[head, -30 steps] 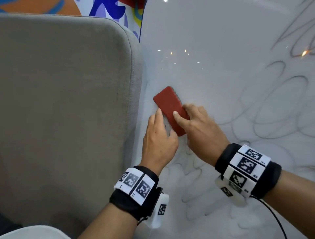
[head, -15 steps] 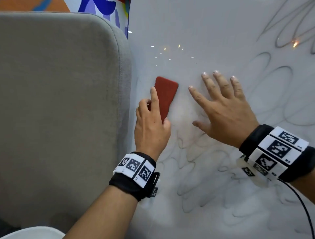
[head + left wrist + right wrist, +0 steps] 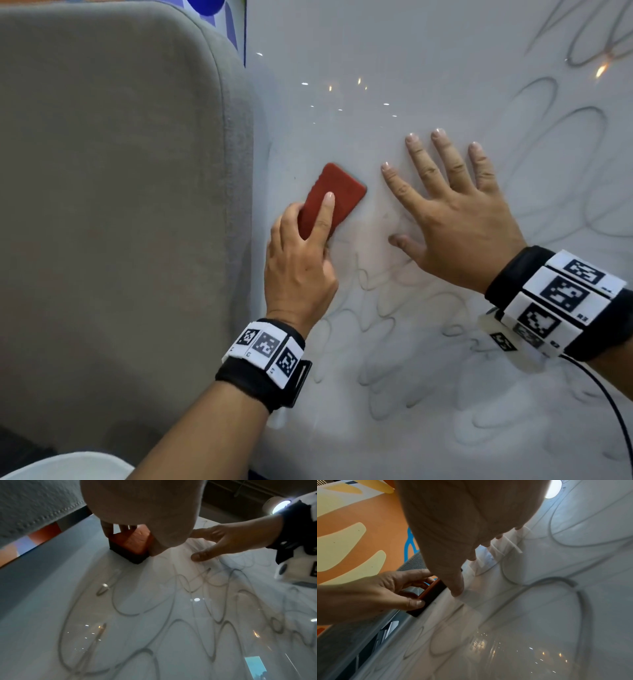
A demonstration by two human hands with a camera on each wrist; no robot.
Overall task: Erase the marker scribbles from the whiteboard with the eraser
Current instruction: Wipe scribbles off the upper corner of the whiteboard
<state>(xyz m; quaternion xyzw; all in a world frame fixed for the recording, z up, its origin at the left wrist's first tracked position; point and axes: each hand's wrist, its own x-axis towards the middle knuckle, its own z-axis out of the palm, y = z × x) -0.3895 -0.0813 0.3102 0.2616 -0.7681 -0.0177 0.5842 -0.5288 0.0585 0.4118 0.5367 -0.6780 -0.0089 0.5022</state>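
My left hand (image 3: 301, 270) grips the red rectangular felt-backed eraser (image 3: 334, 195) by its edges, forefinger laid along its back, pad flat on the glossy white whiteboard (image 3: 394, 61) near the grey padded panel (image 3: 120, 205). My right hand (image 3: 455, 212) lies spread and flat on the board just beside the eraser, holding nothing. The grey looping marker scribbles (image 3: 154, 612) lie mostly below the eraser, so I'd press evenly and wipe downward in overlapping strokes, keeping the felt flush and the right hand bracing.

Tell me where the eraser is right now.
In the head view the eraser lies flat against the whiteboard near its left edge, beside the grey cushion. The left hand grips its lower end; the right hand rests open just right of it.
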